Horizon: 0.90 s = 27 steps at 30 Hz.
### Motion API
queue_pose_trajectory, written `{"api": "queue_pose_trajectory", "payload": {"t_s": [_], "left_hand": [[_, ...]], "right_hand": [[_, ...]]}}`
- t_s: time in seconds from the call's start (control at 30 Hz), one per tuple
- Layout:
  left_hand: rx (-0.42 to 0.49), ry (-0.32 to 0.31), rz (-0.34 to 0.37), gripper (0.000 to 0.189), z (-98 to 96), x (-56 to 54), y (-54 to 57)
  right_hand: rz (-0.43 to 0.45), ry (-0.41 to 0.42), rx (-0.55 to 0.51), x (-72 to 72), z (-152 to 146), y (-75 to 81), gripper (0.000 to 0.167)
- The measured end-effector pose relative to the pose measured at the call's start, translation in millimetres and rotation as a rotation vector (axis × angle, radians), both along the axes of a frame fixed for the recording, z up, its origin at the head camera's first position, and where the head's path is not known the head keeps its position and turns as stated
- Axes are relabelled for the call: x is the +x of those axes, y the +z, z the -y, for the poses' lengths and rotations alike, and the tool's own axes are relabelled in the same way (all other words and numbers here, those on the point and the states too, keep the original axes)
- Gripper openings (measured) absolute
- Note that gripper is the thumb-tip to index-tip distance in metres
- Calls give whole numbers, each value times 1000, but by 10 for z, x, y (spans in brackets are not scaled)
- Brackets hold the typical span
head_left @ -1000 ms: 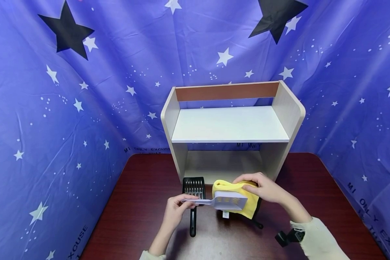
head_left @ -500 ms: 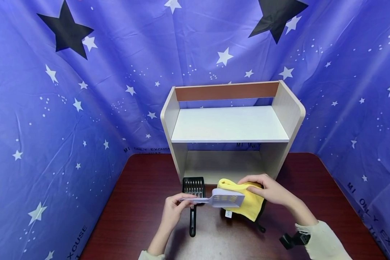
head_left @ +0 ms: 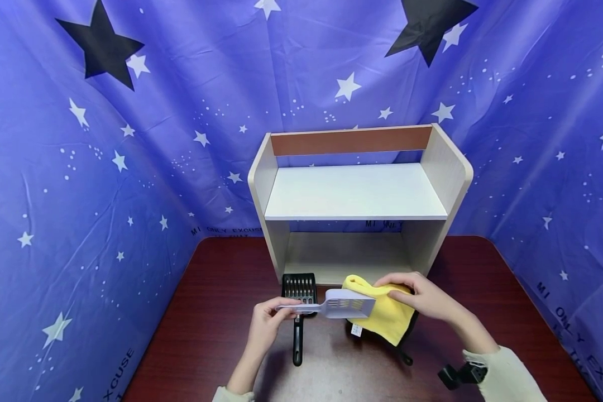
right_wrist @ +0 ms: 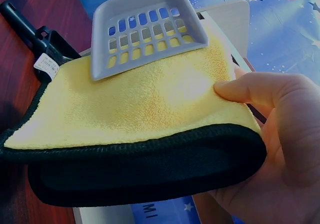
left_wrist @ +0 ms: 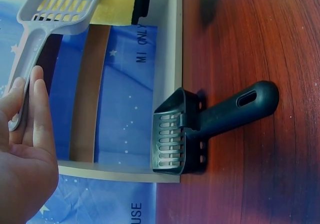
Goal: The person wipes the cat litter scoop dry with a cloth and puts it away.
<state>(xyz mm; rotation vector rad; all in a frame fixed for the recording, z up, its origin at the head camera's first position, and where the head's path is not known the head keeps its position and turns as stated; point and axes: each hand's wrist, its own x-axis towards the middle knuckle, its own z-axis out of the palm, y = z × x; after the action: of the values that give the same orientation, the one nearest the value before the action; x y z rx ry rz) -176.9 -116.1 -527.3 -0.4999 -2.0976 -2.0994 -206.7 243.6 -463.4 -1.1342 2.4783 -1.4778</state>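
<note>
My left hand [head_left: 266, 324] pinches the handle of a pale lavender slotted litter scoop [head_left: 334, 297] between thumb and fingers. The scoop is held level above the table, its head pointing right. In my right hand [head_left: 424, 296] is a folded yellow cloth [head_left: 388, 319] with a dark edge and underside, gripped by its upper right part. A white tag [right_wrist: 46, 65] sticks out from the cloth. Seen from the right wrist, the scoop's slotted head [right_wrist: 145, 7] overlaps the cloth's face; contact is hard to tell. A black litter scoop [left_wrist: 170, 134] lies on the table below my left hand.
Behind the hands stands a pale two-level shelf [head_left: 357, 192] with a brown back rail. The dark red table [head_left: 221, 296] reaches out on both sides of it. A blue star-patterned curtain [head_left: 181, 111] surrounds the table.
My right hand has drawn the cloth a little to the right. The lavender scoop has shifted slightly left with my left hand, so less of it overlaps the cloth. The black scoop stays put.
</note>
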Motion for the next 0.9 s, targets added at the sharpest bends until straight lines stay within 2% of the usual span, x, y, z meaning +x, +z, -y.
{"api": "queue_pose_trajectory", "payload": {"t_s": [0.47, 0.9], "left_hand": [[-4, 27, -11, 17, 43, -8, -8], [25, 34, -1, 18, 49, -12, -6]], "right_hand": [[-18, -12, -2, 37, -76, -19, 24], [38, -7, -30, 69, -142, -49, 24]]}}
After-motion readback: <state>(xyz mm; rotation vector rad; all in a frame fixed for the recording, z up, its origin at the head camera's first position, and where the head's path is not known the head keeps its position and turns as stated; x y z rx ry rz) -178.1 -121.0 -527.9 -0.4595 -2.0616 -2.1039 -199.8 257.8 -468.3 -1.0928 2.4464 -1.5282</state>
